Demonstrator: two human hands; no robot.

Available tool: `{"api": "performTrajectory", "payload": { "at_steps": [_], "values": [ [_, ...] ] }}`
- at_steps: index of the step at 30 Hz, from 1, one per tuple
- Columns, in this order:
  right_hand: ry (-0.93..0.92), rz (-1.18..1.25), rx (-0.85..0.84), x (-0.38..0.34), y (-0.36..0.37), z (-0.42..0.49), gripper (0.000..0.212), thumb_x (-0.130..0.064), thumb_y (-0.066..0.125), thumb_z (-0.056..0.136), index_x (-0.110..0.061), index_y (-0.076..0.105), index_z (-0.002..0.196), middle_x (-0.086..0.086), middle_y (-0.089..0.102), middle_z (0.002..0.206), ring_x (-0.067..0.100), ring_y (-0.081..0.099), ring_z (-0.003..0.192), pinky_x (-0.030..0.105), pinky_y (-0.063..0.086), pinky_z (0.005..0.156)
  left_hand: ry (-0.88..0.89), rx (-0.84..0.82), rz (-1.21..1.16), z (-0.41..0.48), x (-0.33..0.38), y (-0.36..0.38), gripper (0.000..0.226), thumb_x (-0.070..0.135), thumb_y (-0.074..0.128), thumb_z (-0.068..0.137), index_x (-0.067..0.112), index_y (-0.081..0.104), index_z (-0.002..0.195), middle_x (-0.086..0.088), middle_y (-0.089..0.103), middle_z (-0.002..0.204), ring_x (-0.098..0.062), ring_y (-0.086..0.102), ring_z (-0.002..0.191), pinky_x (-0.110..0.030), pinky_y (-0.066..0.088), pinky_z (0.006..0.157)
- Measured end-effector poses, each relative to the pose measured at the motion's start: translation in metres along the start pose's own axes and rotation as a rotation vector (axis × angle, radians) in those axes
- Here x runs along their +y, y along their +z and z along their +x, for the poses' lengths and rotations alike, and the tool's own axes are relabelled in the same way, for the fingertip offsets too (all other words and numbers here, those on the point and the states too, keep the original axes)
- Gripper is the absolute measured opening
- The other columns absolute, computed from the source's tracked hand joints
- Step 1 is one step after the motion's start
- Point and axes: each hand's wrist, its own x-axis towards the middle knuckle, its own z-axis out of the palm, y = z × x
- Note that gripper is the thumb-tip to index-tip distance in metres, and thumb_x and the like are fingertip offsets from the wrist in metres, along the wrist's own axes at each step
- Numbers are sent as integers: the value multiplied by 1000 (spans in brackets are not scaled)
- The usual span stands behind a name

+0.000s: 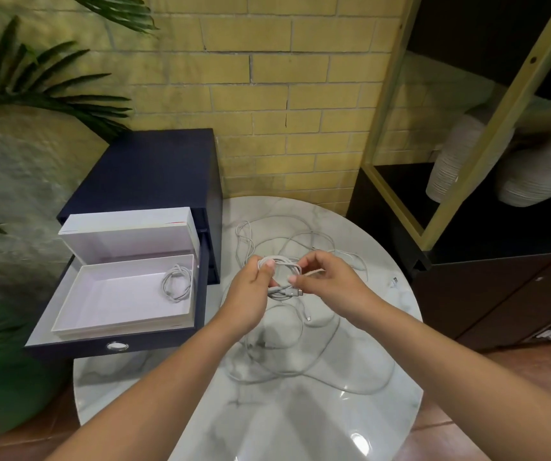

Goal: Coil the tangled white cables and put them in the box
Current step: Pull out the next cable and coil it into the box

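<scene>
Our left hand (249, 289) pinches one side of a small coil of white cable (279, 266) so the loops cannot spring apart, while our right hand (329, 277) pinches the other side by the plug end, we judge to tuck it in. Both forearms reach forward, wrists raised above the loose tangle of white cables (246, 237) on the round marble tabletop (300, 427). At left the open white cardboard box (117, 294) waits in a pulled-out navy drawer (77, 347), one coiled white cable (177, 282) inside.
</scene>
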Motion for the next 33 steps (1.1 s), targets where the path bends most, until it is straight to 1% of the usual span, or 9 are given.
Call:
{"api": "performTrajectory", "payload": {
  "at_steps": [3, 6, 13, 16, 18, 23, 27, 30, 33],
  "values": [
    [-7, -48, -3, -4, 9, 3, 17, -11, 74, 81, -14, 59, 89, 0, 62, 76, 11, 62, 66, 35, 54, 74, 23, 38, -7, -2, -1, -4, 26, 33, 34, 103, 19, 50, 88, 7, 52, 73, -3, 48, 66, -15, 38, 60],
    [17, -41, -24, -12, 19, 6, 17, -15, 72, 84, -14, 58, 92, 5, 66, 78, 12, 63, 69, 29, 52, 68, 51, 74, 5, -3, -1, -16, 25, 30, 35, 103, 18, 47, 85, 6, 49, 72, -2, 45, 63, -6, 36, 54],
    [49, -81, -155, -31, 54, 17, 11, -15, 68, 88, -10, 63, 97, -1, 64, 72, 6, 61, 64, 19, 48, 59, 81, 9, 122, 0, -16, -63, 29, 35, 35, 102, 15, 47, 85, 4, 50, 72, -4, 48, 62, -28, 41, 66],
    [105, 3, -175, -37, 72, 25, 12, -9, 67, 88, -4, 62, 97, 4, 64, 70, 11, 63, 64, 20, 53, 61, 59, -6, 127, 6, -22, -84, 29, 33, 40, 101, 8, 53, 94, 3, 54, 78, 2, 53, 63, -16, 41, 61],
    [144, 85, -168, -39, 88, 30, 9, -5, 67, 87, -4, 60, 92, 7, 63, 70, 13, 65, 63, 22, 56, 64, 27, 3, 49, 10, -27, -103, 23, 34, 47, 99, 12, 55, 100, 3, 59, 82, 5, 55, 63, -15, 42, 60],
    [190, 218, -89, -40, 131, 42, 12, 0, 66, 87, -6, 55, 85, 11, 63, 72, 15, 67, 62, 24, 59, 66, -133, 27, -187, 18, -43, -154, 23, 46, 59, 90, 28, 55, 104, -2, 64, 106, -20, 64, 90, -39, 55, 81],
    [181, 265, -70, -41, 161, 47, 20, -1, 67, 86, -7, 49, 94, 13, 60, 76, 19, 67, 64, 27, 60, 66, -117, 20, -110, 23, -60, -183, 11, 28, 68, 88, 24, 62, 97, -4, 66, 99, -17, 65, 83, -27, 52, 69],
    [70, -88, -36, -37, 177, 54, 28, -18, 72, 85, -17, 50, 103, 2, 63, 79, 12, 63, 66, 28, 54, 66, -126, 10, -69, 30, -71, -198, 3, 20, 68, 88, 20, 67, 90, -5, 70, 93, -18, 66, 81, -25, 52, 67],
    [-81, -549, -7, -33, 181, 61, 39, -36, 72, 83, -25, 57, 117, -6, 56, 100, 8, 53, 86, 28, 45, 82, -138, -36, 10, 36, -81, -205, 5, 21, 70, 87, 16, 69, 88, -7, 72, 90, -18, 65, 78, -26, 54, 67]
  ]
}}
